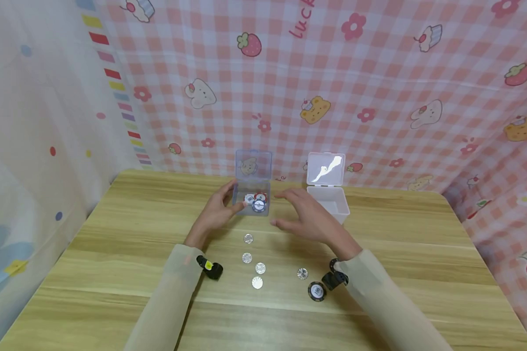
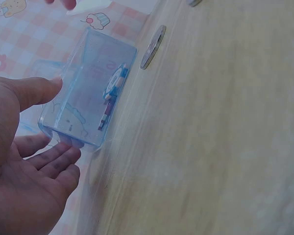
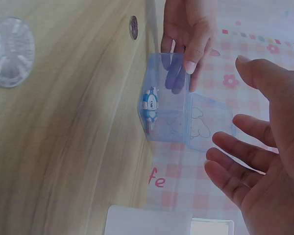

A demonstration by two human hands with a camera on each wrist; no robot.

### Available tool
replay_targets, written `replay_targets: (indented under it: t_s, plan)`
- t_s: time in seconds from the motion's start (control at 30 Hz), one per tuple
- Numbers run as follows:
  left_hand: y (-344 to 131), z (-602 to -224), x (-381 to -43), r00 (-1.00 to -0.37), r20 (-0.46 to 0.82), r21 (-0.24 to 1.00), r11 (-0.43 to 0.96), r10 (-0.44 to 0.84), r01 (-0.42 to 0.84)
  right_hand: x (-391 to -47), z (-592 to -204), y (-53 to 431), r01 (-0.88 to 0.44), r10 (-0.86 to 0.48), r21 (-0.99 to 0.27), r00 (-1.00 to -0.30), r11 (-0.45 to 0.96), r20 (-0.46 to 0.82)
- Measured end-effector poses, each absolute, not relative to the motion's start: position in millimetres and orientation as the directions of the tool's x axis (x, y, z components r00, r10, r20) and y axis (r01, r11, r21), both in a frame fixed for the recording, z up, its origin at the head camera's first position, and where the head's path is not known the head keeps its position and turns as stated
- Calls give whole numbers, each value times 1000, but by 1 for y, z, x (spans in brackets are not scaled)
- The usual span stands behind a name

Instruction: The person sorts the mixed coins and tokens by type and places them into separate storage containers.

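Observation:
A clear blue plastic box [image 1: 252, 212] stands on the table with its lid [image 1: 253, 165] raised. Red, white and blue poker chips [image 1: 259, 205] lie inside it. My left hand [image 1: 215, 210] holds the box at its left side, fingers along the outer wall and thumb at the rim, as the right wrist view also shows. Between the two boxes, my right hand [image 1: 309, 217] hovers with its fingers spread and nothing in them. A white plastic box [image 1: 340, 204], lid up, stands just beyond the right hand, which partly hides it.
Several shiny silver coins [image 1: 260, 268] lie in front of the blue box, and another coin [image 1: 302, 273] lies farther right. Near the right wrist is a black poker chip [image 1: 317, 291]. A checked cloth [image 1: 263, 97] hangs behind the wooden table [image 1: 399, 253].

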State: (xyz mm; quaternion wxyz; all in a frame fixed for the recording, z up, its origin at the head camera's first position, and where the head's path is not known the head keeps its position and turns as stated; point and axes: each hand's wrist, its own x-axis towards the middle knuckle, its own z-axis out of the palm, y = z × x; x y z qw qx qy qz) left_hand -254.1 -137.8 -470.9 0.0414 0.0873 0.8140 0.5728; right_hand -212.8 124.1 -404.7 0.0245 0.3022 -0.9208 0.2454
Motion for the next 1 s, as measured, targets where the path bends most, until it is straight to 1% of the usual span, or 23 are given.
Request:
replay_targets:
  t_s: [0.13,0.3,0.63,1.0]
  plan:
    - [-136,-470,-254,-980,34,943,319,197,96,-204,-405,132,-584,-563,-416,-805,697,187]
    - [-135,-469,-254,-979,26,946,312,204,90,-193,-405,142,-571,-571,-412,-809,710,137]
    - [-142,-471,-253,-981,7,943,324,193,71,-174,-411,161,-542,-565,-490,-817,683,116]
    - [-139,-471,-253,-978,27,950,300,207,90,-167,-418,188,-548,-568,-512,-812,662,135]
